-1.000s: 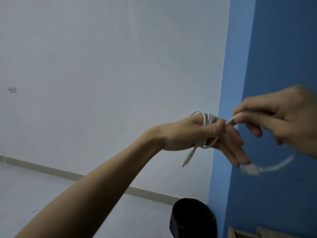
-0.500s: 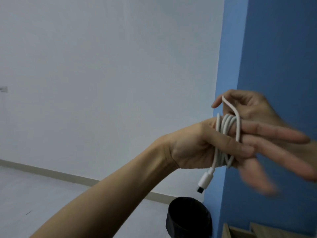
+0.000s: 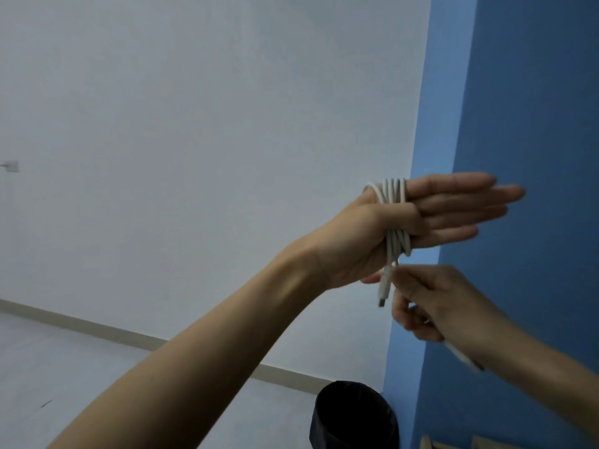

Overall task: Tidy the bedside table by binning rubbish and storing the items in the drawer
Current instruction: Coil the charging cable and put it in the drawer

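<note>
1. Presently: thin white charging cable (image 3: pixel 393 218) is wound in several loops around the four fingers of the left hand (image 3: pixel 431 215), held up in the air right of centre, in front of the wall corner.
2. Left hand: fingers straight and pressed together, pointing right; thumb folded across the loops, clamping them to the palm.
3. White connector plug (image 3: pixel 384 290) hangs free below the coil, just beside the right hand (image 3: pixel 444 303).
4. Right hand, just below the left: fingers curled, pinching the cable's loose tail; a blurred stretch of cable sticks out under the wrist.
5. Round black bin (image 3: pixel 353 416) stands on the grey floor (image 3: pixel 48 367), below both hands, against the blue wall (image 3: pixel 534 124).
6. White wall (image 3: pixel 194 124) fills the left; small white wall socket (image 3: pixel 11 165) at far left; pale skirting strip (image 3: pixel 97 325) along the floor.
7. Light wooden edge (image 3: pixel 453 444) at bottom right; what it belongs to cannot be told.
</note>
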Available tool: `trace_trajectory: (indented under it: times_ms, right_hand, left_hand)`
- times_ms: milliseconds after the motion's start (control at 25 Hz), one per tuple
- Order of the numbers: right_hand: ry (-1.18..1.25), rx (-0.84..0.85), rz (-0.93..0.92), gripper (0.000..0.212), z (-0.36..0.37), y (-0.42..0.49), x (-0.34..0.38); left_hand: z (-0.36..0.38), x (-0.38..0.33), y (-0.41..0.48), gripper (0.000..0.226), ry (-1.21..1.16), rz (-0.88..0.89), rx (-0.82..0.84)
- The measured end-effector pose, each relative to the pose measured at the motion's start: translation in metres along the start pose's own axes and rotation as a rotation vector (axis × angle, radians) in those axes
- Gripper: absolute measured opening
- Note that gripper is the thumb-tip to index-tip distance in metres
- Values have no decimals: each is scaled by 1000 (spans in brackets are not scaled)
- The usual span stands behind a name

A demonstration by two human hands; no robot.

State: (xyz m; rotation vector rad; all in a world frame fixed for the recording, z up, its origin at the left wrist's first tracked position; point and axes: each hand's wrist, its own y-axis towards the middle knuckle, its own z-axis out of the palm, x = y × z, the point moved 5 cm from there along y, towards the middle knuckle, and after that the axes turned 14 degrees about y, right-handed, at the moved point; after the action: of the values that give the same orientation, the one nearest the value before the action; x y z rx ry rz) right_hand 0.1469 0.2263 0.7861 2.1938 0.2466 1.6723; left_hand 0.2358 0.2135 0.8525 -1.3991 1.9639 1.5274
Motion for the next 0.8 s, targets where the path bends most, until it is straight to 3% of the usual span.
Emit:
trace_trajectory:
  times_ms: [160,280,360,440,560,680,800]
  right_hand:
    - [-156,31,3,25,6,-28,5]
    - [-435,-20,-10,21,2,-43,16]
    - [-853,1,-226,33,4,-51,35]
    - [-1127,-96,-520,52,3,-63,61]
    - [-1174,-142,-720,47,-11,-75,82]
    - [-1199,-160,-781,39,-27,-71,107]
    - [-875,-202,-670,23,-33,-66,121]
  left_hand:
    - [-11,7,2,59,114,-40,-60]
    - [-13,12,6,55,206,-79,-113]
    - [-11,15,9,51,252,-102,-108]
    - [-7,20,9,42,298,-129,-74]
    - [3,23,7,25,293,-139,-32]
    - [14,18,8,43,249,-92,-1]
    - [30,10,12,50,198,-72,49]
